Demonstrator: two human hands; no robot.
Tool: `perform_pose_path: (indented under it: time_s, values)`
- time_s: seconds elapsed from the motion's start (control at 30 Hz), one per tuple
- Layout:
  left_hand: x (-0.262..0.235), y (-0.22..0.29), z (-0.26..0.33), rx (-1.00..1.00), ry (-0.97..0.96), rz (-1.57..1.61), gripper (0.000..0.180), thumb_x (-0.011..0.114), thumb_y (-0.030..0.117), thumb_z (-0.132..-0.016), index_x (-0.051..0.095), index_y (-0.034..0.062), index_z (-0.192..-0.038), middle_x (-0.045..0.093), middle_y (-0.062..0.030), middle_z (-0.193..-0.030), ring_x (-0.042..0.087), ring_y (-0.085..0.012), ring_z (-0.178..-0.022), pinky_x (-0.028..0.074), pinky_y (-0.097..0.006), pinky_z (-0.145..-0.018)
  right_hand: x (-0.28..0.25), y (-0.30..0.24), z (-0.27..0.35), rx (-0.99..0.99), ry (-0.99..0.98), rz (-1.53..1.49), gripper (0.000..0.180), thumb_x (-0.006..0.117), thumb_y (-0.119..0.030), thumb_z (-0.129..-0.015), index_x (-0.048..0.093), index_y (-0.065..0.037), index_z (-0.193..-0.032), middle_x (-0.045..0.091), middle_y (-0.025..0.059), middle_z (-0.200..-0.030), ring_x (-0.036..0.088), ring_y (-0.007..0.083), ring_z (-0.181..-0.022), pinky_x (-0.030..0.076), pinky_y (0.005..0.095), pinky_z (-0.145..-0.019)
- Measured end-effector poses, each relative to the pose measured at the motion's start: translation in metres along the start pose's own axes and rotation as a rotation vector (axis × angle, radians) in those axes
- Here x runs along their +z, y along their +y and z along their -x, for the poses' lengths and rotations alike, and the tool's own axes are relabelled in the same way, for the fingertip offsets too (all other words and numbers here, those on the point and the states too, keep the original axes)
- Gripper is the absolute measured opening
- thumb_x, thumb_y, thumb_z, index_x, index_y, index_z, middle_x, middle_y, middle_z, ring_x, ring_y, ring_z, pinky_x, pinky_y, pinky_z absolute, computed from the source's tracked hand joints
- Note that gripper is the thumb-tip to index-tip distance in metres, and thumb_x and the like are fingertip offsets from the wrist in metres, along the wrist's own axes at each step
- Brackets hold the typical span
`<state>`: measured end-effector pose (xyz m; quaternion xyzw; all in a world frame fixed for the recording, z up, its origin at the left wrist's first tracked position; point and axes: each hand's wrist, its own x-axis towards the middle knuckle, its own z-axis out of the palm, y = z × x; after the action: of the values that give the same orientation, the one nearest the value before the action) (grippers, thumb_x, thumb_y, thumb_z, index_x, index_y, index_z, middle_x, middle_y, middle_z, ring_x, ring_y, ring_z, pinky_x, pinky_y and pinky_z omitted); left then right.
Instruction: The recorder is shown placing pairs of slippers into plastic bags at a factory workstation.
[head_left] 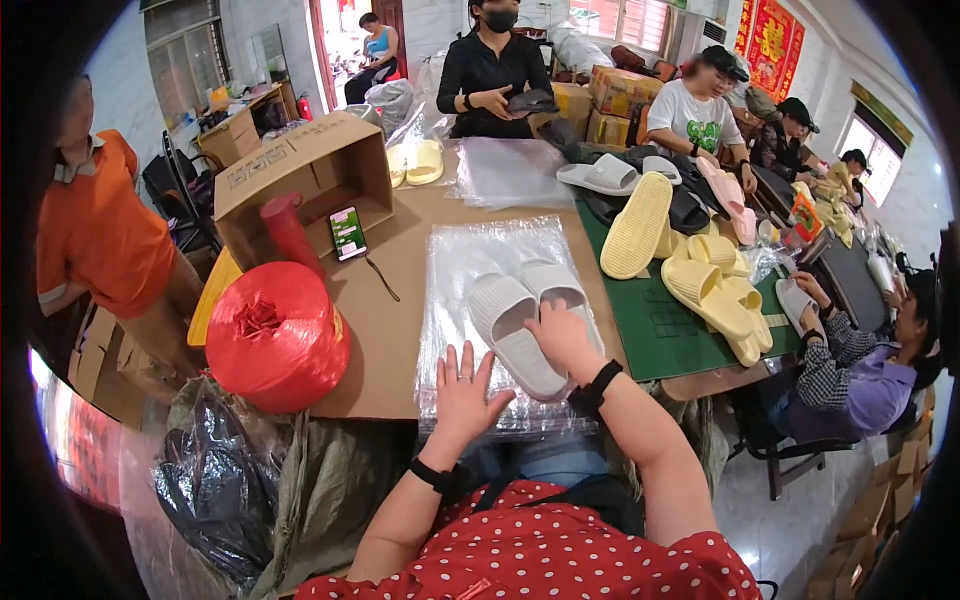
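A pair of grey slippers [500, 303] lies side by side, toes away from me, on a stack of clear plastic bags [450, 265]. My right hand [563, 338] reaches over the pair, its thumb on the left slipper's inner edge and its fingers over the right one, closed on them where they meet. Some of its fingertips are hidden in the right slipper. My left hand [462, 392] lies flat with spread fingers on the bags, just left of the slippers' heels, holding nothing.
Left stand a roll of red plastic twine [275, 340], a red cup [290, 232], a phone [348, 233] and an open cardboard box [300, 160]. Yellow slippers [710, 290] pile up on a green mat [650, 340] at right. Several people work around the table.
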<state>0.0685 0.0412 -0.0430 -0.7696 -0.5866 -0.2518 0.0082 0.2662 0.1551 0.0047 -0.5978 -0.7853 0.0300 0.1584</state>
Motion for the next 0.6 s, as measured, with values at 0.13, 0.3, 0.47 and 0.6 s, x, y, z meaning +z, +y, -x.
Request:
perform_pose_path:
  time_s: [0.13,0.3,0.47,0.6]
  values:
    - [-0.001,0.001,-0.001,-0.002,0.022,-0.011,0.075,0.061,0.060,-0.085,0.048,0.0135,-0.143,0.037,-0.0253,-0.151,0.029,-0.0491,-0.140,0.018,-0.059,-0.115,0.000,0.009,-0.013,-0.053,0.036,-0.016,0.038,0.062,-0.039,-0.090,0.065,-0.001,-0.096,0.063,0.0198,-0.097,0.066,0.0379,-0.084,0.053,0.0478,-0.075]
    - [-0.015,0.010,-0.002,-0.026,-0.034,-0.048,0.070,0.064,0.059,-0.083,0.055,0.0156,-0.137,0.043,-0.0232,-0.147,0.036,-0.0456,-0.136,0.019,-0.063,-0.113,-0.012,0.033,-0.006,-0.046,0.152,-0.280,0.030,0.065,-0.028,-0.083,0.065,0.001,-0.075,0.064,0.0223,-0.081,0.063,0.0410,-0.079,0.050,0.0489,-0.072]
    - [-0.056,0.024,-0.005,-0.017,-0.215,-0.052,0.052,0.073,0.046,-0.079,0.066,0.0141,-0.119,0.058,-0.0171,-0.121,0.051,-0.0382,-0.108,0.027,-0.065,-0.106,-0.072,0.043,0.040,0.236,0.294,-0.632,0.034,0.067,-0.028,-0.088,0.066,0.005,-0.081,0.062,0.0176,-0.066,0.060,0.0216,-0.058,0.045,0.0385,-0.057]
    - [-0.051,0.017,-0.009,0.057,-0.039,0.147,0.024,0.069,0.030,-0.085,0.073,0.0068,-0.090,0.065,-0.0145,-0.092,0.057,-0.0338,-0.093,0.044,-0.048,-0.093,-0.076,0.082,0.103,0.324,0.382,-1.013,0.028,0.062,-0.019,-0.093,0.069,0.008,-0.094,0.067,0.0047,-0.073,0.057,0.0089,-0.065,0.044,0.0280,-0.056]
